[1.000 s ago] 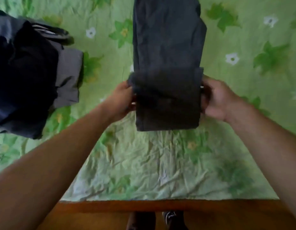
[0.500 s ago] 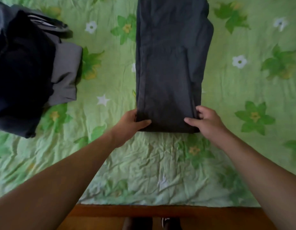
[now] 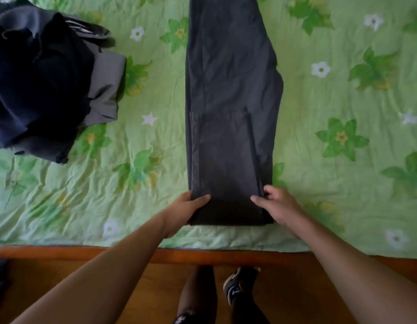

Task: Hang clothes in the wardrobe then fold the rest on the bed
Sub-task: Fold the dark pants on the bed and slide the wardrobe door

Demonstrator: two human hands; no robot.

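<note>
Surface: a bed [image 3: 343, 101] covered by a creased light-green sheet printed with green leaves and white flowers, filling the upper three quarters of the frame. A wooden bed rail [image 3: 62, 251] crosses the frame below it from left to right, with brown wooden floor [image 3: 296, 288] beneath. The person's legs and a dark shoe with white markings [image 3: 238, 286] stand at the bottom centre. A heap of dark clothes [image 3: 39, 85] lies on the sheet at the upper left, with a grey garment [image 3: 104, 90] at its right side, well apart from the task item. The dark grey trousers [image 3: 228, 90] lie flat on the sheet at the centre, folded into one long strip. The long axis runs straight up the frame: the near end sits just above the rail, and the far end passes out of the top edge. The strip is wider on its right side in the upper half. The left hand [image 3: 184, 209] grips the near left corner, thumb on top and fingers hidden under the cloth. The right hand [image 3: 280, 206] holds the near right corner, fingers curled at the edge and one digit lying across the top.
</note>
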